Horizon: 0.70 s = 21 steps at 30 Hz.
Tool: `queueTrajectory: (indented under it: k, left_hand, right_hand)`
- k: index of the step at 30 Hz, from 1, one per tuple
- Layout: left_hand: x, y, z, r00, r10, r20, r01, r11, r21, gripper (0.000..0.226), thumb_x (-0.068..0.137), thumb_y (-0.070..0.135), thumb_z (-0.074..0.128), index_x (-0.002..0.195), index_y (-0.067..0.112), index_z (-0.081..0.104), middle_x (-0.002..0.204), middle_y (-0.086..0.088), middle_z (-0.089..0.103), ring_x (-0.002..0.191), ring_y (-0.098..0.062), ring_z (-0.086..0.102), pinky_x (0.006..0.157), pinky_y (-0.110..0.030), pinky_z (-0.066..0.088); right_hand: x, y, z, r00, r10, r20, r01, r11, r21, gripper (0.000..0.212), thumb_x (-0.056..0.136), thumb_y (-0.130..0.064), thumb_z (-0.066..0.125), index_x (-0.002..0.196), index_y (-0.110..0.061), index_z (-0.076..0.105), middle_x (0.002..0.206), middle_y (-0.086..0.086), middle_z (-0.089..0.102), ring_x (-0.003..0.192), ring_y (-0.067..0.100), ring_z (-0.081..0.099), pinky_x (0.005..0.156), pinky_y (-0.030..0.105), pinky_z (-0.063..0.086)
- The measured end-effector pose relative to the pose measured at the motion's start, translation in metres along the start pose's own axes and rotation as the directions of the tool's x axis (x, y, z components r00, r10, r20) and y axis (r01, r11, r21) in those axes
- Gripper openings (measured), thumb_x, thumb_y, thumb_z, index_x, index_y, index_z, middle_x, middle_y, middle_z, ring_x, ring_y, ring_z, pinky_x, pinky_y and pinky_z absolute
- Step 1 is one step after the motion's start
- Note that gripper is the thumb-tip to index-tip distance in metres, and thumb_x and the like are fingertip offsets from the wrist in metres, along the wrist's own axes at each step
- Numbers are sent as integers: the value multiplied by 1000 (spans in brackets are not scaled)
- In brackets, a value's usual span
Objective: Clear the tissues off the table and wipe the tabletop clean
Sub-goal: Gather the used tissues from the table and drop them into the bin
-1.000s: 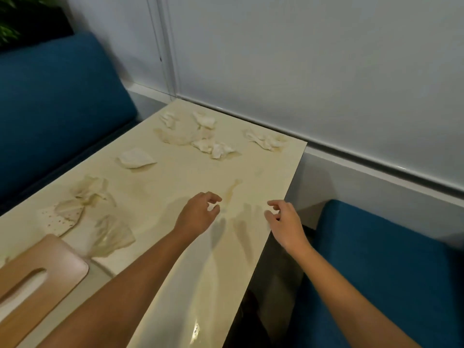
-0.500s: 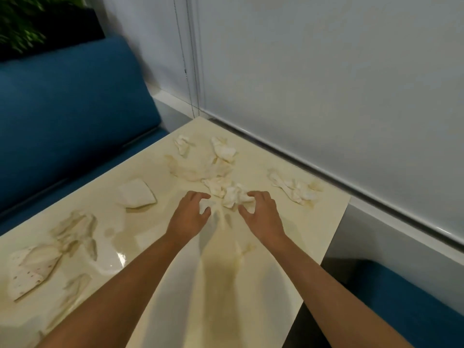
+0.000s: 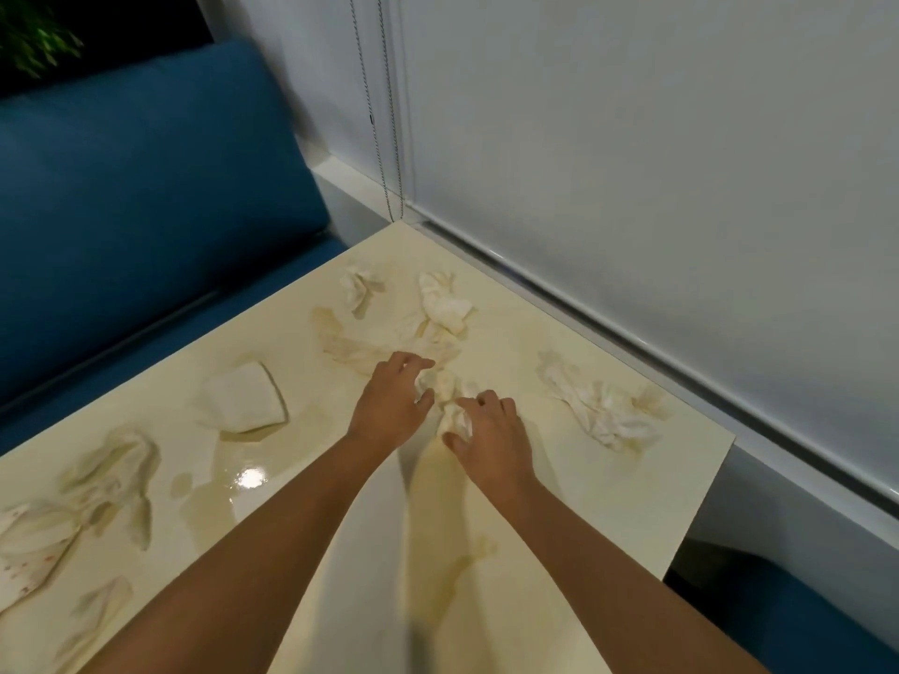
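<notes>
A cream tabletop point(image 3: 574, 518) carries several crumpled, stained tissues and wet patches. My left hand point(image 3: 389, 406) and my right hand point(image 3: 491, 442) meet over a crumpled tissue wad point(image 3: 450, 398) in the middle. The right hand's fingers curl around its near part, and the left hand's fingers touch its far side. More tissues lie apart: a long one at the right point(image 3: 603, 408), two at the far end point(image 3: 445, 306) point(image 3: 357, 287), a flat one point(image 3: 355, 352) behind my left hand, a folded one point(image 3: 245, 401) at the left, and flattened wet ones point(image 3: 112, 479) at the near left.
A blue sofa back point(image 3: 146, 197) runs along the table's left side, and a blue seat point(image 3: 802, 620) sits below its right edge. A white blind point(image 3: 632, 163) with a bead chain point(image 3: 384, 138) covers the wall behind. A puddle point(image 3: 228, 488) glistens at the near left.
Both hands moved forward from the near table edge to the middle tissue wad and closed in on it. The view shifted forward, and the wooden tissue box left the frame.
</notes>
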<state>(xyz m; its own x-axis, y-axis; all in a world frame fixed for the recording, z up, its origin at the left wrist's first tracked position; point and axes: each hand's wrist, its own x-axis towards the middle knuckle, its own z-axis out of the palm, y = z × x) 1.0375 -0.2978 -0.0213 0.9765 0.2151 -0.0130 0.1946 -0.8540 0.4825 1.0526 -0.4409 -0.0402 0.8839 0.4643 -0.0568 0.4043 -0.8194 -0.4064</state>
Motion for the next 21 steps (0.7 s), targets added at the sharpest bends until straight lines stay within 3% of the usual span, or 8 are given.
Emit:
queueTrajectory:
  k: [5, 10, 14, 21]
  left_hand:
    - [4, 4, 11, 993, -48, 110, 25, 979, 202, 49, 94, 36, 48, 140, 23, 37, 143, 0, 35, 131, -22, 29, 103, -30, 31]
    - [-7, 6, 19, 993, -62, 101, 20, 927, 375, 41, 98, 36, 38, 139, 30, 37, 135, 3, 41, 121, -23, 35, 92, -29, 34]
    - [-24, 1, 19, 995, -64, 83, 35, 949, 313, 37, 100, 29, 37, 136, 25, 42, 133, 1, 43, 117, -25, 38, 90, -29, 36]
    - [-70, -13, -2, 1000, -27, 0, 27, 999, 22, 31, 96, 17, 48, 126, 11, 57, 122, -9, 52, 107, -26, 47, 88, -25, 38]
  right_hand:
    - [5, 5, -4, 998, -54, 46, 53, 998, 28, 37, 94, -22, 47, 130, -14, 43, 127, 4, 43, 117, 21, 37, 94, 27, 35]
    - [1, 13, -8, 996, -58, 61, 52, 994, 91, 35, 93, -7, 44, 127, -13, 43, 126, 4, 45, 118, 18, 40, 91, 20, 33]
    - [-11, 16, -18, 1000, 6, 12, -9, 979, 204, 34, 91, -5, 48, 124, -13, 50, 122, 4, 48, 117, 18, 44, 91, 24, 38]
    - [-46, 4, -34, 994, 88, -64, -63, 947, 315, 30, 89, -5, 53, 119, -9, 54, 121, 6, 52, 115, 21, 48, 91, 24, 38]
